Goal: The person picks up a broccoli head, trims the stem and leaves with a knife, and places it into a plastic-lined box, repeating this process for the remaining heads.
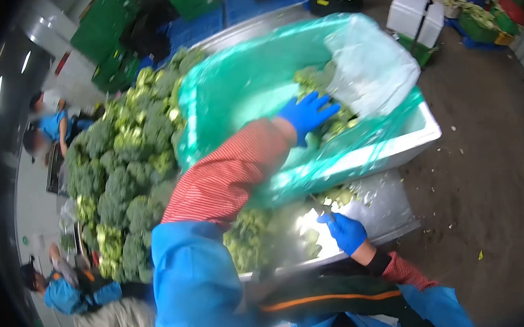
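My left hand (310, 117), in a blue glove, reaches into a white foam box (423, 132) with its fingers spread over broccoli (314, 80) at the box's right side. Green plastic film (217, 107) lines the box and hangs over its rim. A pale clear sheet (370, 64) covers its right end. Below the box's near edge, my gloved right hand (346, 233) is closed around a small knife (324, 206), its thin blade pointing up-left. Beneath the box, the metal table (383, 204) carries cut leaf pieces. Heaped broccoli (136, 136) lies to the left.
Two people (54, 122) (63, 292) are at the far left. Green crates (107, 26) and blue pallets (201, 28) stand behind. At the upper right are a lidded white box (413, 17) and filled crates (479, 26). Scraps dot the brown floor (476, 171).
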A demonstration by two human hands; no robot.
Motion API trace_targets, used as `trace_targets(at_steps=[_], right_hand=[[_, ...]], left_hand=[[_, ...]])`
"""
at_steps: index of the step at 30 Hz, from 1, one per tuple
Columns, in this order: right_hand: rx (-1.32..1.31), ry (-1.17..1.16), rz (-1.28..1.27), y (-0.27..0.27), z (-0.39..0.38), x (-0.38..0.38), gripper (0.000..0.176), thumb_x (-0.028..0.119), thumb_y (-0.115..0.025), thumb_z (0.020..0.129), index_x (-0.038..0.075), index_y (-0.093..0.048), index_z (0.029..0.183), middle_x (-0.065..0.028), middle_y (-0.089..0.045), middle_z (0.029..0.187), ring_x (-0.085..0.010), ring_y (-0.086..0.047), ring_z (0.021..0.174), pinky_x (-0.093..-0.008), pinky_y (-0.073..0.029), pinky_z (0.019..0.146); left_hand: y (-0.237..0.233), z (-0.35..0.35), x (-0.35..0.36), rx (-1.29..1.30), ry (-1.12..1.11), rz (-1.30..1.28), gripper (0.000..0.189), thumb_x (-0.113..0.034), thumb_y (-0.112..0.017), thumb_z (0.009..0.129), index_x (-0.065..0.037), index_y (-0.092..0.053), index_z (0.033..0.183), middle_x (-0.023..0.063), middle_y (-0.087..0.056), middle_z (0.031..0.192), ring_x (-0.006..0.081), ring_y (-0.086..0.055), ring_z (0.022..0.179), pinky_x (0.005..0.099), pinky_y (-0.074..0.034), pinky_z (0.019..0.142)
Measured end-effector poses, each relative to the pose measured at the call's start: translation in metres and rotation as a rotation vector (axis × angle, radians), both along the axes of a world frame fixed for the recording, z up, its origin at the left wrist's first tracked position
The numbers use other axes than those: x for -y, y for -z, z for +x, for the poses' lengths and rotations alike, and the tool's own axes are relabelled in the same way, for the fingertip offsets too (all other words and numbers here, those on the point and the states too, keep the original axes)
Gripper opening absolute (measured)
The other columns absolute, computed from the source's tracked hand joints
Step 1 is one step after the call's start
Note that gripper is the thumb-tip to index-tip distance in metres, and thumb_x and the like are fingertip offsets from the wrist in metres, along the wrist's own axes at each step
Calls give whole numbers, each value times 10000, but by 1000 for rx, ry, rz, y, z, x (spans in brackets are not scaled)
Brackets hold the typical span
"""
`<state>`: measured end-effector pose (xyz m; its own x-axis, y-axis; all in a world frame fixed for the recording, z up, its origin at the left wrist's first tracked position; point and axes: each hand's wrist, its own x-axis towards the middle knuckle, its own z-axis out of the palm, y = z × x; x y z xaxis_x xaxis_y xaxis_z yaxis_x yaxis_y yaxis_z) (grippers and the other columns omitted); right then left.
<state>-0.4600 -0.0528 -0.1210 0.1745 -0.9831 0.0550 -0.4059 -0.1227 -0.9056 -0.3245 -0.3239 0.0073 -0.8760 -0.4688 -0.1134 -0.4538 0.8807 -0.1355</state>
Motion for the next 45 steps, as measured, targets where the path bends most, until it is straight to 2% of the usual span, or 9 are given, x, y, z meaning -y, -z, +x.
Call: trace_targets(at_steps=[3,7,15,19,21,25,28,41,45], right_hand=[[-1,78,45,-5,-25,-1,227,214,-489,960,103,-655,1067,-71,-640,778,-138,-556,601,-287,-472,597],[64,127,97,-26,-45,-4,213,181,-493,952,104,-646,1079,-67,-633,765,-134,-545,602,-288,-467,598],[125,159,154,-31,-42,-18,240,192,-491,951,111,-636,1125,-82,-613,761,-144,-541,624,-296,-470,626],[66,178,197,-30,-37,-24,244,216,-491,954,114,-636,1121,-100,-602,748,-171,-535,611,-305,-472,625],[28,154,288,-33,-26,-24,248,233,-490,957,118,-637,1119,-108,-608,771,-189,-555,633,-316,-478,646],[251,55,-100,-4,4,-36,258,262,-483,962,125,-642,1111,-110,-640,870,-221,-603,712,-336,-491,708],[355,-35,20,8,15,-41,254,248,-479,961,125,-648,1105,-106,-653,952,-249,-622,783,-349,-495,749],[-44,150,33,-3,-37,-54,219,240,-510,932,72,-612,1029,-172,-631,941,-374,-607,866,-413,-494,737],[-4,156,79,-8,-49,-48,230,247,-508,935,62,-608,1028,-175,-631,932,-374,-605,859,-410,-491,738]], left_hand=[[72,-29,31,-73,45,3,662,-188,-729,696,-197,-460,1302,140,-378,1405,369,-381,1286,466,-417,982],[53,-41,29,-84,38,109,315,-156,-625,785,-190,-594,1097,140,-463,1281,364,-419,1231,448,-461,933],[-17,-38,1,-13,-368,289,589,-215,-747,653,-184,-562,1211,158,-522,1162,384,-553,1028,445,-482,883],[22,45,61,-566,-702,419,442,-48,-690,686,-102,-580,1111,76,-605,778,210,-619,718,327,-526,629],[2,75,64,-829,-872,688,568,-147,-767,686,-127,-550,1211,125,-598,1068,225,-628,860,359,-544,715],[26,110,42,-670,-860,732,842,-292,-827,676,-52,-420,1373,181,-536,1249,292,-589,1057,375,-480,907],[62,110,38,-512,-823,671,962,-467,-804,673,-37,-365,1413,213,-462,1365,303,-500,1222,375,-421,992],[55,88,48,-392,-1154,85,919,-559,-735,635,-128,-423,1383,223,-442,1374,363,-489,1220,401,-418,1007],[128,126,76,-221,-1128,189,960,-581,-740,601,-181,-399,1404,216,-446,1366,355,-491,1220,391,-431,995]])
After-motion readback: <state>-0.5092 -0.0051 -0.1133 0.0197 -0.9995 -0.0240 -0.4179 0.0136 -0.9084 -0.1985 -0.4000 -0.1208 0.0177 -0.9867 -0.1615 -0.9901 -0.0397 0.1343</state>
